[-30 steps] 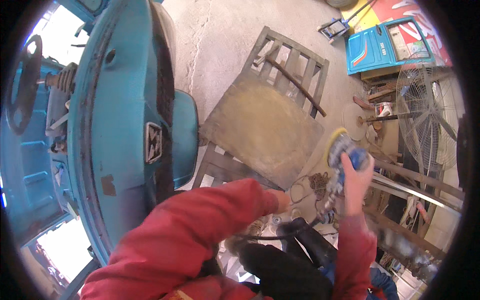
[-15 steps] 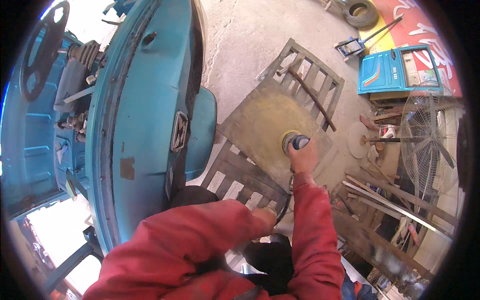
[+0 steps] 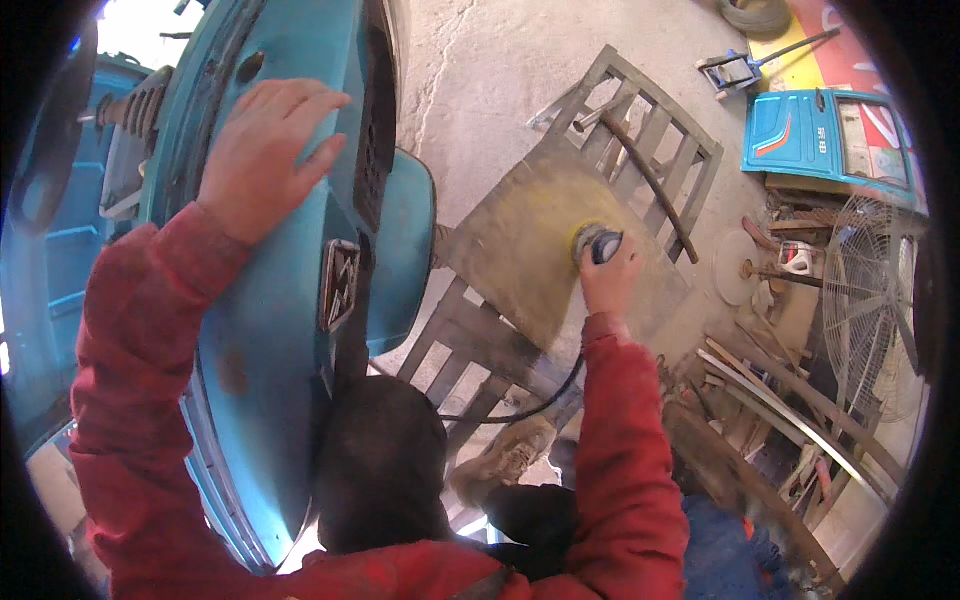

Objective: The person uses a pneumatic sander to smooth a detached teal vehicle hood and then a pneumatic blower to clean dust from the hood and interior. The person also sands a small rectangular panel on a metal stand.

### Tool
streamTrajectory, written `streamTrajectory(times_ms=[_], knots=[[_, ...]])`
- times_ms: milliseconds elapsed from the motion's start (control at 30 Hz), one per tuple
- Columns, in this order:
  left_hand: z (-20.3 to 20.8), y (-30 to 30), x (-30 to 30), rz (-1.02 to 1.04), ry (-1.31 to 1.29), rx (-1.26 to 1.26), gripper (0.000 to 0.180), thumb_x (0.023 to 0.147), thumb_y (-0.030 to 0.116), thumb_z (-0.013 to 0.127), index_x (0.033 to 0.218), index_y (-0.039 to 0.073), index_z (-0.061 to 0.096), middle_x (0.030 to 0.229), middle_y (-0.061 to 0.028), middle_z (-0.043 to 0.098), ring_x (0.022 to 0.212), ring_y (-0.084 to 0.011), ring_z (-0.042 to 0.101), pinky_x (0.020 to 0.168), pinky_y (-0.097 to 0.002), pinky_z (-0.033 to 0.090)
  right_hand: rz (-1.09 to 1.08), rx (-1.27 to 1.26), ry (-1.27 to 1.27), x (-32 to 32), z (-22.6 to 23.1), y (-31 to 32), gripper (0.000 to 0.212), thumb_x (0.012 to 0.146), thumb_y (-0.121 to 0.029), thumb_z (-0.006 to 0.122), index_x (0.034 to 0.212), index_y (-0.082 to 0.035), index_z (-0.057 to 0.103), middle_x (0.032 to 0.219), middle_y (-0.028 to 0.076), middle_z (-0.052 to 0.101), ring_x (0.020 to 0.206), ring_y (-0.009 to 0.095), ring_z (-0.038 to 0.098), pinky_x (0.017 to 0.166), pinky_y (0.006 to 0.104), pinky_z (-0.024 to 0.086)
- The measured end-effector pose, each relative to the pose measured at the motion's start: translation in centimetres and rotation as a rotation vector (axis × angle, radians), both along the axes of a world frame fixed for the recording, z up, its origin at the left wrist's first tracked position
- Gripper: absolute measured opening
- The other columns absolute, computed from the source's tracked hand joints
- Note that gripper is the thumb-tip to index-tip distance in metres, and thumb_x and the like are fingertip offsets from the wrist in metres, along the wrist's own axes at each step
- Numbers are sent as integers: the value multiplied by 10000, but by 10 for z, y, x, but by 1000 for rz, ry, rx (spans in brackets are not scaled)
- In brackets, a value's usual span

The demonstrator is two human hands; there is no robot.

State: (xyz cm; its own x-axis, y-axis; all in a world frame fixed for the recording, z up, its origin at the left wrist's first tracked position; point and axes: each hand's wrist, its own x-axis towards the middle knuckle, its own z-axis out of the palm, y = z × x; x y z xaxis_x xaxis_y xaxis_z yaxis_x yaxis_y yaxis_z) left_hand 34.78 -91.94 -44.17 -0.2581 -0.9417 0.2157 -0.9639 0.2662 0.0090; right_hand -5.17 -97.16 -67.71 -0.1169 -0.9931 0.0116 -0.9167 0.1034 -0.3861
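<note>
Resting spread and without a tool, the left hand [image 3: 268, 160] lies on the teal cab [image 3: 270, 320], while the right hand [image 3: 612, 282] wraps round the sander [image 3: 597, 244], which sits over the dusty board [image 3: 515, 215], though whether its pad touches cannot be told. Work looks unfinished: the sander is in hand, and the cab shows a brownish patch [image 3: 232, 370], with how much remains unclear. A hose [image 3: 520, 415] loops between the person and the slatted bench [image 3: 470, 345], a possible snag, a hammer [image 3: 645, 180] lies across the far slats, and a fan [image 3: 865, 300] stands to the right
</note>
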Motion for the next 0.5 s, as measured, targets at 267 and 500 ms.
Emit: streamTrajectory(times_ms=[267, 500], knots=[[-42, -14, 17, -20, -67, 89, 455, 814, 224, 712, 1235, 86, 607, 1307, -100, 536, 1277, -277, 470, 1112, -477, 309, -8, 200, 206, -9, -4, 12, 744, 738, -374, 787, 1355, -117, 461, 1200, 214, 559, 1059, 397, 600, 863, 477, 509], [-32, -8, 4, 9, -115, 297, 615, 757, 219, 766, 1325, 109, 560, 1505, -126, 377, 1411, -305, 340, 1169, -532, 219, 53, -35, 113, -11, -8, -11, 808, 707, -368, 817, 1351, -42, 453, 1233, 207, 572, 1175, 372, 547, 946, 452, 480]])
